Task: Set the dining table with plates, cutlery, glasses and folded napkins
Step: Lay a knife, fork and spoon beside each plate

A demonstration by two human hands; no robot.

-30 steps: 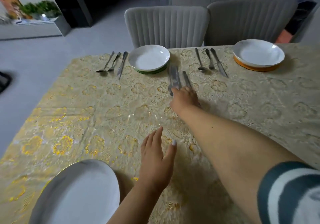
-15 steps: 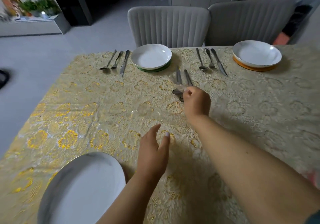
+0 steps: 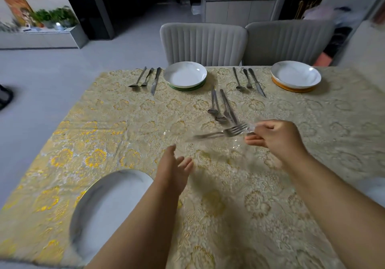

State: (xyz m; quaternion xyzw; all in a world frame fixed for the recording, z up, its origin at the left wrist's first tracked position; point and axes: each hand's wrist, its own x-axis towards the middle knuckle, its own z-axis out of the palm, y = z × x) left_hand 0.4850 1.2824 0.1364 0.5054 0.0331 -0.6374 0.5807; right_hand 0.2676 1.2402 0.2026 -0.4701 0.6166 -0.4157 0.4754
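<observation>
Two grey ribbed chairs (image 3: 203, 42) (image 3: 288, 40) (side by side), potted plants (image 3: 53, 16) far left.

- The right hand (image 3: 277, 137) is pulling back from the frame's centre toward the lower right, now pinching a fork (image 3: 227, 132) lifted off the cutlery pile (image 3: 220, 108).
- The left hand (image 3: 173, 168) is rising slightly, fingers spreading.

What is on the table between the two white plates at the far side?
A spoon, fork and knife lie side by side, seen in the head view.
</observation>
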